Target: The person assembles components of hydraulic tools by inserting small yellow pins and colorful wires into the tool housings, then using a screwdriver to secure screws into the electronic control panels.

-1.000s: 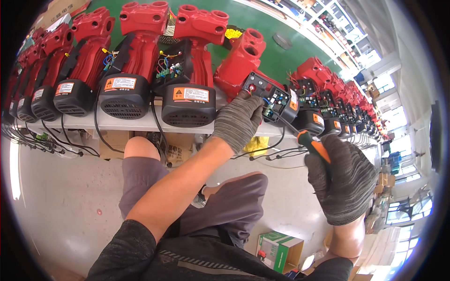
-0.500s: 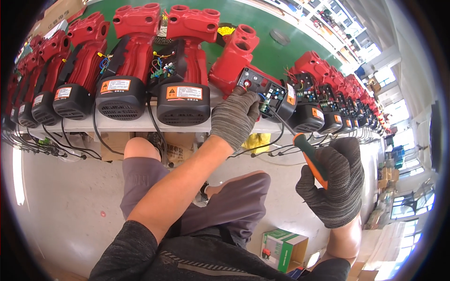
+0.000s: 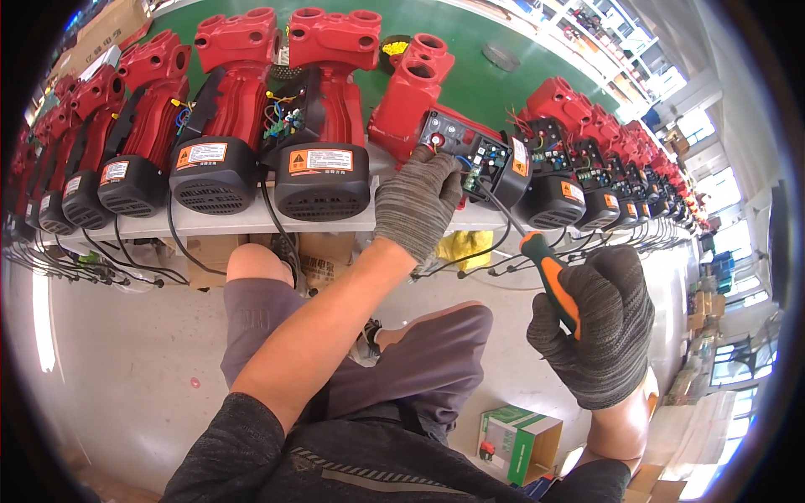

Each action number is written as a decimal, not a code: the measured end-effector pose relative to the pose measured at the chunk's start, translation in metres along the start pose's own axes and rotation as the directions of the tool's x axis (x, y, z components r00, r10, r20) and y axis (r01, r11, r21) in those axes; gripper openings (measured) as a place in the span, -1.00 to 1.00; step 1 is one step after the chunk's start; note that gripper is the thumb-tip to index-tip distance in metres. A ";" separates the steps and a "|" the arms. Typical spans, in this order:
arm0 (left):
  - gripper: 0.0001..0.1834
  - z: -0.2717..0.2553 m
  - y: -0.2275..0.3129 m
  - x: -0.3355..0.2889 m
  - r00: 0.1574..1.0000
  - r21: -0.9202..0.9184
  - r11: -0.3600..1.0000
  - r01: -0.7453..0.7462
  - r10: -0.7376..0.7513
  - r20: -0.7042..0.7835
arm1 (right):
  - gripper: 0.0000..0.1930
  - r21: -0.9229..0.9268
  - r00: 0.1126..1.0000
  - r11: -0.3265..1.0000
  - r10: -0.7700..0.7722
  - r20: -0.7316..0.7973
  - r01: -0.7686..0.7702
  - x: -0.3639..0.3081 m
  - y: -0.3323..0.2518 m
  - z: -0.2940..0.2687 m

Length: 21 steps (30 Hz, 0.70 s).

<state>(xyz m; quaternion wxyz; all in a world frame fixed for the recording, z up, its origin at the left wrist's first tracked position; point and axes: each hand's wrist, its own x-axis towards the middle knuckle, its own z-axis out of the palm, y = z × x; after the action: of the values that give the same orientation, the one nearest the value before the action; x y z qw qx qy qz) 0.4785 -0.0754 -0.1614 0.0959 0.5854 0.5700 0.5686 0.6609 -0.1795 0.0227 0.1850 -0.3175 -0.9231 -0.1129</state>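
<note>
Before me a red pump [image 3: 408, 99] lies on the bench with its black control box [image 3: 449, 132] uncovered. Inside it sit a circuit board [image 3: 489, 162] and thin wires. My gloved left hand [image 3: 417, 201] rests at the near edge of this box, its fingers bent and pressed together; the fingertips' grip is hidden from above. In my gloved right hand [image 3: 599, 327] is a screwdriver [image 3: 551, 275] with a green and orange handle. The fingers curl round the handle while the thumb stands apart. Its shaft slants up left, and the tip reaches the board's lower edge.
Several red and black pumps [image 3: 323, 109] line the bench to the left, and more with exposed boards [image 3: 549, 151] to the right. Black cables [image 3: 268, 210] hang off the bench edge. A yellow-filled bowl [image 3: 392, 50] stands behind. On the floor is a green and white carton [image 3: 520, 444].
The view has shifted slightly. Both hands keep nearly the same places, and the screwdriver's tip stays at the board with its handle tilted a little differently.
</note>
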 end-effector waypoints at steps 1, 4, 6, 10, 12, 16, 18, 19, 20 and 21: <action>-0.85 -0.001 0.000 0.000 1.000 0.023 1.000 -0.008 0.008 0.010 | -0.54 0.019 0.999 0.999 -0.031 -0.014 0.031 0.000 0.001 0.001; -0.83 -0.002 0.001 -0.001 0.998 0.068 0.996 -0.049 0.047 0.035 | -0.51 0.052 0.999 0.998 -0.035 -0.018 0.036 -0.002 0.000 0.002; -0.82 -0.003 -0.001 -0.005 0.996 0.095 0.992 -0.084 0.082 0.020 | -0.50 0.069 1.000 0.998 -0.012 -0.007 0.012 0.001 -0.002 0.000; -0.79 -0.006 0.000 -0.005 0.994 0.136 0.984 -0.111 0.108 0.028 | -0.55 -0.129 0.999 0.992 -0.002 0.042 0.007 -0.002 -0.001 -0.005; -0.80 -0.008 0.002 -0.004 0.993 0.138 0.983 -0.119 0.115 0.040 | -0.57 -0.156 0.997 0.987 0.044 0.063 -0.033 -0.003 0.001 -0.003; -0.80 -0.009 -0.001 -0.002 0.988 0.142 0.979 -0.149 0.141 0.067 | -0.58 0.014 0.997 1.000 -0.011 -0.080 0.012 0.003 0.003 0.003; -0.80 -0.008 -0.003 -0.001 0.983 0.146 0.972 -0.185 0.181 0.039 | -0.58 -0.022 0.998 1.000 -0.013 -0.057 0.012 0.007 -0.001 -0.001; -0.80 -0.008 -0.004 -0.001 0.975 0.149 0.963 -0.223 0.224 0.013 | -0.61 -0.061 0.996 0.998 -0.037 -0.082 0.033 0.011 -0.003 -0.004; -0.80 -0.009 -0.002 -0.001 0.975 0.149 0.964 -0.223 0.223 0.013 | -0.61 -0.060 0.996 0.998 -0.037 -0.081 0.033 0.009 -0.003 -0.005; -0.82 -0.009 0.000 -0.001 0.984 0.166 0.971 -0.174 0.168 0.052 | -0.62 -0.056 1.000 0.998 0.021 -0.018 -0.022 0.006 -0.003 -0.006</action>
<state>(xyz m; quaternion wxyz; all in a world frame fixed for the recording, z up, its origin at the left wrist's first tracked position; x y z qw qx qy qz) 0.4713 -0.0808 -0.1590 0.0072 0.6489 0.5619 0.5130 0.6561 -0.1798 0.0303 0.1853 -0.3314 -0.9145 -0.1395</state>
